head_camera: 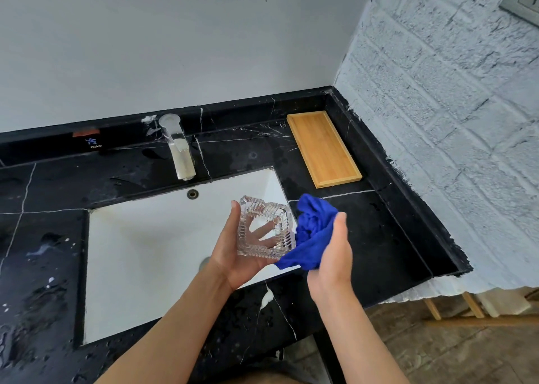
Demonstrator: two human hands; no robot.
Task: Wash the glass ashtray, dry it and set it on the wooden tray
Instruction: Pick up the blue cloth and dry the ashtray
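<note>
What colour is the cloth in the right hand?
Bright blue; the cloth shows clearly in the head view.

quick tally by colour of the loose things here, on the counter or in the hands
Clear glass: 1, the ashtray in the left hand
Blue: 1, the cloth in the right hand
Wood: 1, the tray on the counter
Total: 3

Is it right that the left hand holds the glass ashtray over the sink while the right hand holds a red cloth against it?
Not quite: the head view shows the cloth is blue, not red. The left hand does hold the glass ashtray over the sink, and the right hand holds the cloth against it.
</note>
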